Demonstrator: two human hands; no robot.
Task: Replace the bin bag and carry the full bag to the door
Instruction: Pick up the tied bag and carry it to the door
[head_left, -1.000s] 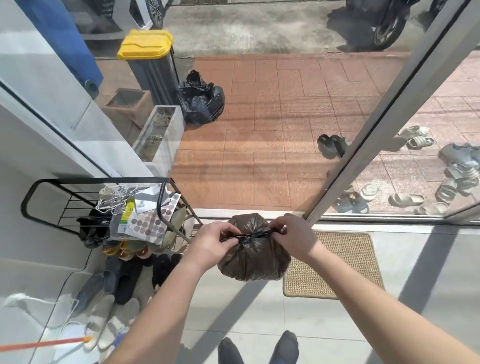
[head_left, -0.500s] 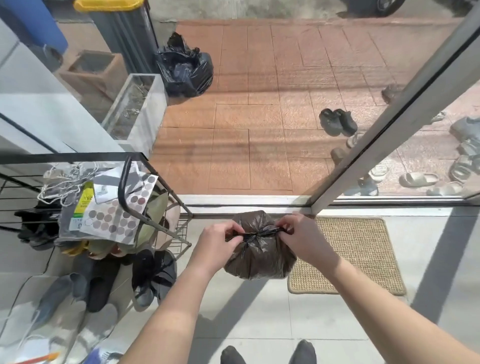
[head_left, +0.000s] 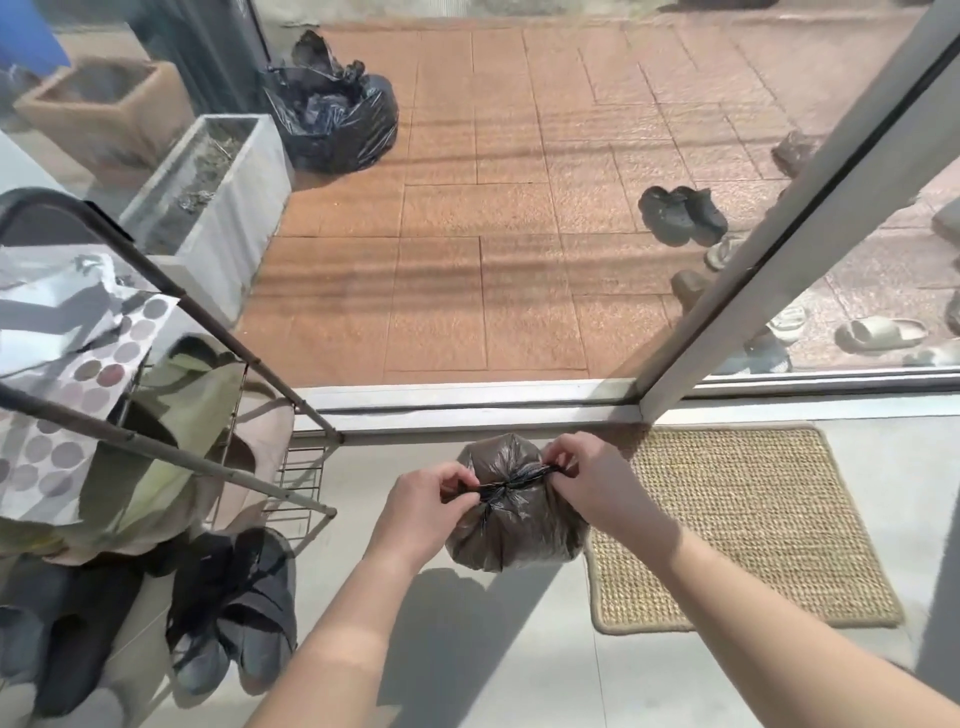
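Pinching the tied neck of the full bin bag (head_left: 511, 525) from either side, the left grip (head_left: 426, 506) and right grip (head_left: 597, 488) are holding it hanging between them at the doormat's (head_left: 737, 525) left edge, over the pale floor (head_left: 571, 675); the door track (head_left: 467, 402) is lying just beyond the doormat.

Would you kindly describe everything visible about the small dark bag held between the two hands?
The small dark brown plastic bin bag is thin, glossy and crinkled, bulging full. Its gathered neck is knotted, with both ends pulled sideways: the left hand pinches one, the right hand the other. It is just inside the pale door sill, beside the tan woven mat.
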